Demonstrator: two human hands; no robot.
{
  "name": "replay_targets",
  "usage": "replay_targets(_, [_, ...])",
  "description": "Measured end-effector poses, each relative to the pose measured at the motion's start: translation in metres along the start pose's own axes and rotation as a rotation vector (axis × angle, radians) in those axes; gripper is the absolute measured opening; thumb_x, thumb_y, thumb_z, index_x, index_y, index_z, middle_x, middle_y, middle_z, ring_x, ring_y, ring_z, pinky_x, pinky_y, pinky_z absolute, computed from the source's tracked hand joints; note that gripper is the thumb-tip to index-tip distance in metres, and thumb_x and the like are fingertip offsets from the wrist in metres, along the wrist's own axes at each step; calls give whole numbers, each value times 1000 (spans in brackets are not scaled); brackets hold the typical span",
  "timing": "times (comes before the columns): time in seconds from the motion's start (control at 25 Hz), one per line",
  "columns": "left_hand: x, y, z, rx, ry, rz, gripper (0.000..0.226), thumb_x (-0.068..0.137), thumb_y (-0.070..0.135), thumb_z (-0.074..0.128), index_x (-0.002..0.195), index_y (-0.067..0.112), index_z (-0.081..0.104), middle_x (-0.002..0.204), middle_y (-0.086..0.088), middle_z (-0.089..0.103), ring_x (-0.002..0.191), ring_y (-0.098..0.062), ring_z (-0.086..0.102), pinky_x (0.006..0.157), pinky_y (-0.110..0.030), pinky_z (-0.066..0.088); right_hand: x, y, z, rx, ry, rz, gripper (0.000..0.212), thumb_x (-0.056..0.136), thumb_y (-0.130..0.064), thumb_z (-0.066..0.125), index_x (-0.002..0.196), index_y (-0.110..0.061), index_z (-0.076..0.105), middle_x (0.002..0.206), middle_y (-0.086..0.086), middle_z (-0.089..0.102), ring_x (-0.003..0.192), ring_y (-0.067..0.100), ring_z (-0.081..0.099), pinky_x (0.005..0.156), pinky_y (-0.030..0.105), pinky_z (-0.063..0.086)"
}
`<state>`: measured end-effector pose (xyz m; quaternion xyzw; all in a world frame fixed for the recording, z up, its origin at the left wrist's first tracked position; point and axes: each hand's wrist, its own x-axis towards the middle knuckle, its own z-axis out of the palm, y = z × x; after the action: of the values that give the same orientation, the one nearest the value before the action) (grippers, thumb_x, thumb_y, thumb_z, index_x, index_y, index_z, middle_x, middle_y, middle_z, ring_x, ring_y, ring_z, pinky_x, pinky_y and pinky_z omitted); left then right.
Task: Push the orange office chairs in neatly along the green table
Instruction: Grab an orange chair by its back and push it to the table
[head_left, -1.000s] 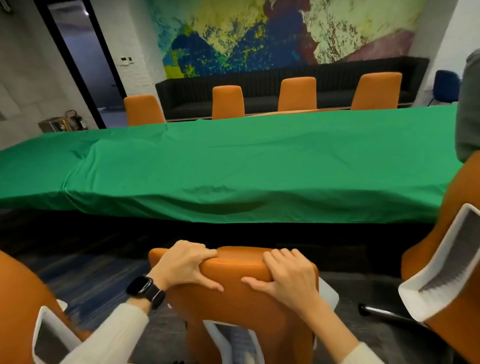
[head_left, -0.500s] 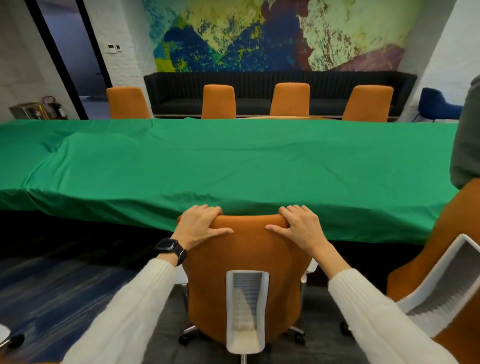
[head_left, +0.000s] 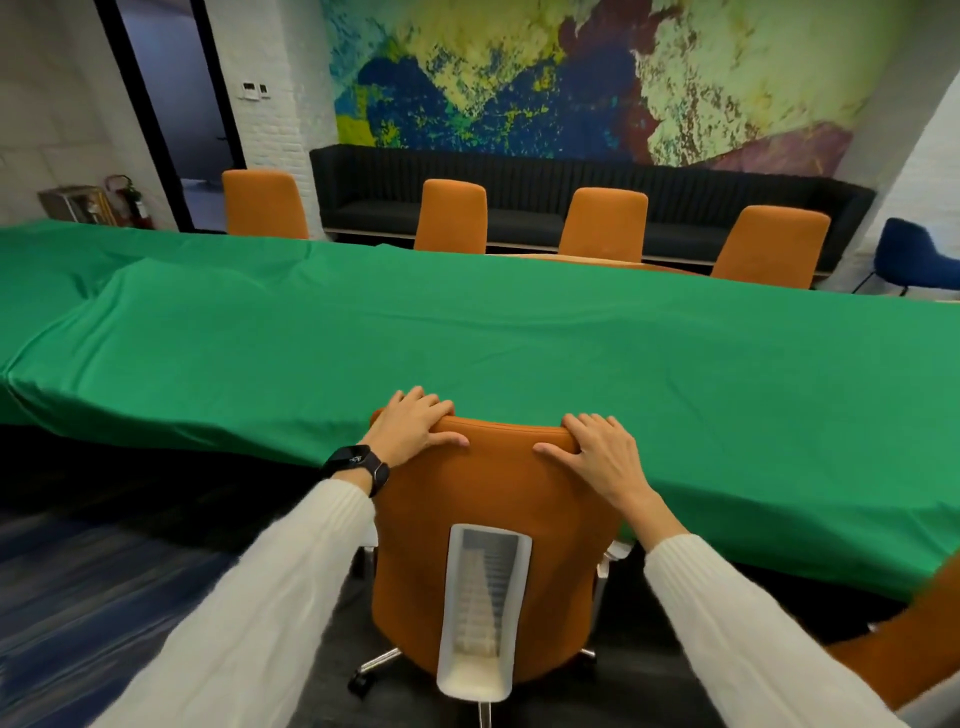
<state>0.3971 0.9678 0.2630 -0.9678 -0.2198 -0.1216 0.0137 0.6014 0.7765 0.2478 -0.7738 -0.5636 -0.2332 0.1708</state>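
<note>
An orange office chair (head_left: 493, 525) with a white spine panel stands right in front of me, its backrest top overlapping the near edge of the long table under a green cloth (head_left: 467, 338). My left hand (head_left: 410, 434), with a black watch on the wrist, grips the top left of the backrest. My right hand (head_left: 597, 457) grips the top right. The chair's seat is hidden behind the backrest. Several more orange chairs (head_left: 452, 215) line the far side of the table. Part of another orange chair (head_left: 904, 649) shows at the lower right.
A black sofa (head_left: 571, 208) runs along the far wall under a colourful mural. A blue armchair (head_left: 914, 254) sits at the far right. A dark doorway (head_left: 171, 104) opens at the far left, with a fire extinguisher (head_left: 130, 200) beside it. Dark carpet lies to my left.
The chair has rolled forward from well short of the table to its edge, with both hands still on the backrest. The neighbouring chair at the right has slipped mostly out of view.
</note>
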Motion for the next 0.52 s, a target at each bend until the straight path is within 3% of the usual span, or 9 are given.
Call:
replay_targets(0.12, [35, -16, 4, -23, -43, -3, 102, 54, 90, -1, 107, 22, 52, 105, -3, 61, 97, -20, 45, 89, -38, 34, 24, 13, 15, -28, -10, 8, 73, 80, -79, 11, 71, -18, 50, 68, 3, 63, 62, 23, 59, 63, 34, 48])
replay_targets(0.32, [40, -22, 7, 3, -47, 33, 86, 63, 82, 8, 106, 21, 53, 101, -3, 60, 86, -13, 36, 80, -31, 27, 32, 15, 21, -64, -66, -11, 68, 84, -75, 19, 68, -17, 50, 62, 3, 61, 57, 23, 59, 55, 32, 45])
replay_targets(0.44, [32, -15, 1, 28, -115, -55, 74, 71, 76, 23, 111, 20, 52, 109, -6, 59, 100, -21, 43, 91, -38, 31, 26, 13, 18, -82, -82, -22, 69, 83, -76, 17, 71, -17, 51, 65, 3, 61, 60, 22, 59, 57, 34, 45])
replay_targets(0.52, [24, -3, 5, -29, -49, -185, 66, 77, 69, 39, 121, 21, 47, 122, -10, 53, 116, -27, 40, 106, -46, 25, 24, 12, 16, -86, -140, -17, 71, 82, -77, 14, 72, -16, 50, 66, 4, 60, 61, 24, 59, 59, 35, 46])
